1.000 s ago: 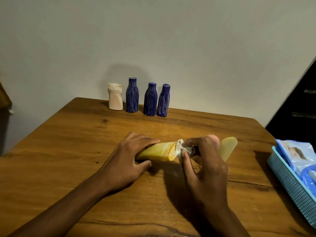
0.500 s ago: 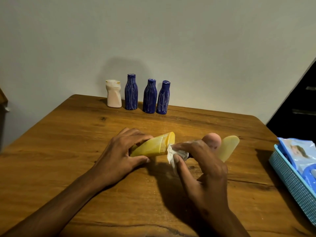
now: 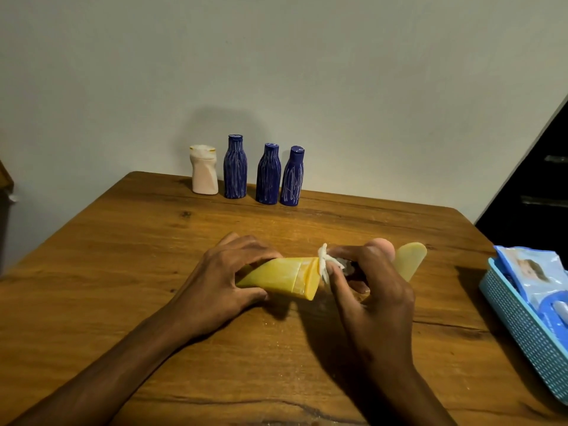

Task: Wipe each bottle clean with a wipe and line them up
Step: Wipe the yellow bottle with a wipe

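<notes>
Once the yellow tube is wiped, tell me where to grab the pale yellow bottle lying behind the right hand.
Grip the pale yellow bottle around its exposed upper body, coming from the right. It lies tilted on the table, its lower end hidden behind the right hand, and the blue basket leaves room there.

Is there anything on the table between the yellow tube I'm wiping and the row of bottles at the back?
Nothing visible. Bare tabletop lies between the yellow tube in your left hand and the row: white bottle, then three blue bottles.
</notes>
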